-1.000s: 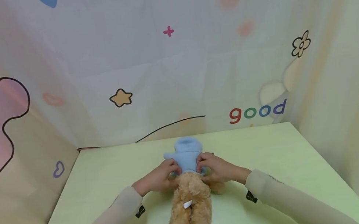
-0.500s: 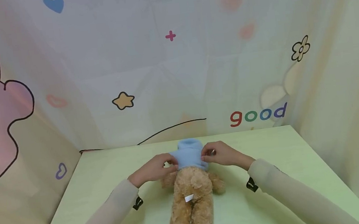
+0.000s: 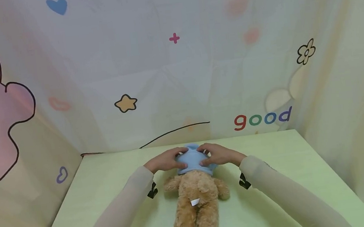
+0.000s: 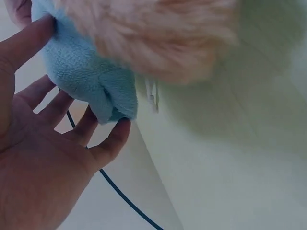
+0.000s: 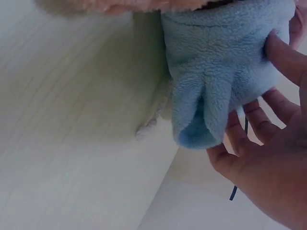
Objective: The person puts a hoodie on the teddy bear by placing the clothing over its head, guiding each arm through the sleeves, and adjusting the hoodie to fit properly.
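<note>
Both hands (image 3: 164,160) (image 3: 221,154) moved closer together

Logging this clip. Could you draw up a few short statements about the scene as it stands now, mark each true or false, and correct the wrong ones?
1. The left hand and right hand both touch the blue garment. True.
2. The garment covers the legs of the plush toy. False: it is at the toy's other end, and the furry legs are uncovered.
3. A white tag shows near the tops of the legs. True.
4. The legs point toward the backdrop. False: they point toward the person.
5. The word "good" appears on the backdrop. True.
</note>
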`<state>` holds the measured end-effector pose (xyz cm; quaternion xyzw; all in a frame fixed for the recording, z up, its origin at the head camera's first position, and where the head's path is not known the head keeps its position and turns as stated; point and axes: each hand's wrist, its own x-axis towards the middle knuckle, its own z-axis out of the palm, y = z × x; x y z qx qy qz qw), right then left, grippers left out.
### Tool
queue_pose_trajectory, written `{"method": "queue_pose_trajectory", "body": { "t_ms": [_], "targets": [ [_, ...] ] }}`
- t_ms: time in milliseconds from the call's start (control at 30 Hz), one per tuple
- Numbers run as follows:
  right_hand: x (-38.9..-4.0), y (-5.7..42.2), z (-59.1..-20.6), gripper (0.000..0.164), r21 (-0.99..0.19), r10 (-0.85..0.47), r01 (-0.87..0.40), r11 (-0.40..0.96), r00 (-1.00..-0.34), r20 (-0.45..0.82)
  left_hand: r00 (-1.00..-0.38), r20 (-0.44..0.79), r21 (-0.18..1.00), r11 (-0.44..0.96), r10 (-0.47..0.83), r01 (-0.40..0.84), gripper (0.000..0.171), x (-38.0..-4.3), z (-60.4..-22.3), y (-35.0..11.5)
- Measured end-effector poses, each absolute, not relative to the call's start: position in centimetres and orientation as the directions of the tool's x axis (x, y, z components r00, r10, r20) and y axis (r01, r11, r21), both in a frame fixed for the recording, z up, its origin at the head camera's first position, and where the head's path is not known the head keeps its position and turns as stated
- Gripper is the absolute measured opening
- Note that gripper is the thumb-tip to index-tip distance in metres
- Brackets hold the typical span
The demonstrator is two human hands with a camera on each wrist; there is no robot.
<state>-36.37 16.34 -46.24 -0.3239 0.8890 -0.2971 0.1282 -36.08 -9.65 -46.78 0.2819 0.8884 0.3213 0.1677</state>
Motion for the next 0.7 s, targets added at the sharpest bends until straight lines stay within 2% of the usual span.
{"method": "queue_pose_trajectory", "body": {
  "t_ms": [100,200,367,533,600,700],
  "targets": [
    [-36.3,16.1,-46.7,0.035,-0.622,-0.649,-0.518,0.588,-0.761,0.020,-0.776,-0.104,0.662,0.625,0.622,0.413,0.055,-36.4,-46.6,-9.0],
    [-36.2,15.7,-47.5,0.024,-0.603,-0.635,-0.554,0.574,-0.766,0.100,-0.773,-0.037,0.631,0.614,0.634,0.474,0.039,-36.5,-46.9,-8.7],
    [-35.2,15.2,-48.5,0.017,-0.456,-0.597,-0.641,0.617,-0.759,0.260,-0.784,0.127,0.521,0.632,0.607,0.574,0.026,-36.0,-47.9,-8.5],
    [-34.2,14.8,-48.9,0.018,-0.285,-0.590,-0.683,0.672,-0.727,0.351,-0.744,0.276,0.370,0.647,0.608,0.666,0.024,-35.0,-48.8,-8.1],
    [-34.1,14.9,-48.9,0.016,-0.278,-0.600,-0.693,0.666,-0.718,0.352,-0.745,0.272,0.353,0.657,0.609,0.666,0.020,-34.8,-48.9,-8.2],
    [-34.1,15.5,-48.8,0.011,-0.386,-0.606,-0.680,0.624,-0.732,0.310,-0.780,0.188,0.451,0.653,0.596,0.608,0.015,-34.5,-48.5,-8.9]
  ]
}}
